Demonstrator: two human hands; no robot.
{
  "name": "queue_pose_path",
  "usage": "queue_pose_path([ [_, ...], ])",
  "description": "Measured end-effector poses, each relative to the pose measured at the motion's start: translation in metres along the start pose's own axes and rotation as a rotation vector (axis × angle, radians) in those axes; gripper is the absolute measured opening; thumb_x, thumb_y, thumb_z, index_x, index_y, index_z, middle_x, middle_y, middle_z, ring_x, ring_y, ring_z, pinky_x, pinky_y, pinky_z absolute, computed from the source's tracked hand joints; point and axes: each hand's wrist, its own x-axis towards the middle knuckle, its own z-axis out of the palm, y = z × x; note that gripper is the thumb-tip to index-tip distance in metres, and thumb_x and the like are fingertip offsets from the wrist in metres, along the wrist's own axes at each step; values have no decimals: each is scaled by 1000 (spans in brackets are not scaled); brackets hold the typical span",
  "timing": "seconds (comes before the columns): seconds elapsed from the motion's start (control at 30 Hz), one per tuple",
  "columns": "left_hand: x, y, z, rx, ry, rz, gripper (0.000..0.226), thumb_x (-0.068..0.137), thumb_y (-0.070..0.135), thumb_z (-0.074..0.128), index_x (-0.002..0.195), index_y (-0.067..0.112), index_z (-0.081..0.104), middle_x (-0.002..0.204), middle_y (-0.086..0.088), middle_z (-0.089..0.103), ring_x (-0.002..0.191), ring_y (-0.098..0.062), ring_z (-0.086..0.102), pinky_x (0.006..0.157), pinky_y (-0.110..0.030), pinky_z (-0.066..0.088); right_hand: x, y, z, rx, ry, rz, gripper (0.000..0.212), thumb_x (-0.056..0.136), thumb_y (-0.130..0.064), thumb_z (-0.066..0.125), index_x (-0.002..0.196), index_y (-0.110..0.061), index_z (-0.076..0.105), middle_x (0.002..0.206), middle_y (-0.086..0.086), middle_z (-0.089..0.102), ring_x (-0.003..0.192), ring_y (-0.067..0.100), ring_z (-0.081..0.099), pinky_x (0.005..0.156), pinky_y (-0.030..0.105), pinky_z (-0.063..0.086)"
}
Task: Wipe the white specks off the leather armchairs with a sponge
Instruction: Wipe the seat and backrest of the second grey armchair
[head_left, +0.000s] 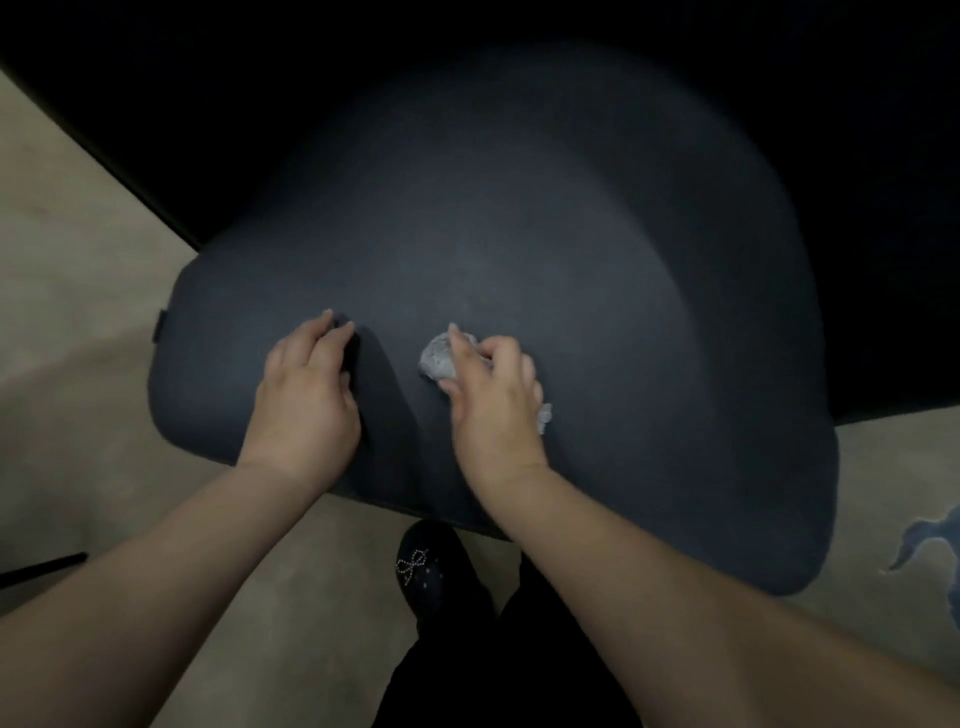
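On armchair seat: R hand grip round sponge, L hand flat; shoe below.

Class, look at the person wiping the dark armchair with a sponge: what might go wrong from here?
1. The light is dim, so specks on the armchair may be missed.
2. The right hand grips the sponge crumpled, so little of it may touch the leather.
3. The left hand pressing the seat may leave marks.
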Motion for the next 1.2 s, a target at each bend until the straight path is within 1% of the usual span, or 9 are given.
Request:
queue_pose_path([
  [0.1, -2, -2, -22, 23, -21, -47, 46, 90, 7, 53, 136, 9, 50, 145, -12, 42, 134, -33, 33, 113, -43, 26, 10, 16, -39, -54, -50, 58, 49, 93, -26, 58, 140, -31, 46, 122, 5, 44, 107, 27, 42, 91, 40, 37],
  [0.27, -20, 18, -80, 38, 11, -115, 45, 92, 17, 54, 136, 9, 50, 142, -9, 47, 132, -29, 36, 112, -39, 26, 14, 17, -121, 9, 14, 121, 48, 91, -23, 61, 138, -28, 50, 112, 5, 45, 105, 26, 44, 96, 44, 40],
  [0.43, -42, 45, -154, 125, -4, -79, 46, 95, 23, 49, 139, 12, 46, 142, -6, 47, 133, -27, 36, 112, -38, 26, 12, -20, -194, 112, 28, 98, 48, 92, -17, 61, 138, -22, 51, 103, -4, 38, 101, 21, 47, 100, 34, 38],
  [0.63, -65, 61, -228, 213, -7, -63, 45, 96, 27, 48, 139, 14, 47, 137, -6, 52, 128, -27, 42, 106, -38, 29, 17, -77, -251, 203, -29, 92, 46, 94, -21, 57, 140, -25, 48, 106, -5, 38, 102, 13, 44, 97, 25, 33],
  [0.73, -74, 55, -252, 233, 0, -44, 45, 95, 28, 49, 137, 15, 48, 135, -5, 53, 125, -26, 44, 103, -38, 31, 19, -103, -259, 220, -36, 102, 46, 95, -22, 55, 141, -24, 46, 106, -4, 38, 99, 12, 45, 92, 21, 32],
  [0.83, -72, 36, -275, 265, -15, -27, 46, 95, 32, 47, 139, 19, 45, 138, -1, 49, 128, -23, 41, 107, -37, 28, 23, -131, -255, 218, -18, 153, 46, 96, -21, 55, 141, -23, 46, 106, -3, 38, 98, 11, 44, 92, 20, 31],
  [1.0, -44, -19, -328, 295, -1, 85, 46, 94, 34, 46, 138, 20, 46, 139, -1, 48, 126, -24, 42, 105, -37, 30, 36, -195, -227, 234, 38, 252, 45, 97, -26, 53, 141, -24, 45, 105, -4, 37, 101, 18, 48, 97, 34, 43],
  [1.07, -28, -47, -354, 324, -4, 157, 47, 95, 34, 46, 140, 19, 44, 140, -1, 47, 126, -24, 42, 105, -36, 30, 41, -227, -213, 251, 83, 310, 45, 97, -28, 52, 141, -26, 46, 106, -5, 36, 103, 19, 48, 98, 37, 43],
  [1.2, 2, -92, -407, 356, -29, 275, 48, 96, 33, 44, 142, 18, 42, 141, -2, 47, 128, -25, 40, 107, -37, 28, 49, -288, -190, 330, 198, 421, 45, 97, -27, 51, 142, -25, 45, 108, -4, 35, 101, 15, 46, 89, 26, 37],
])
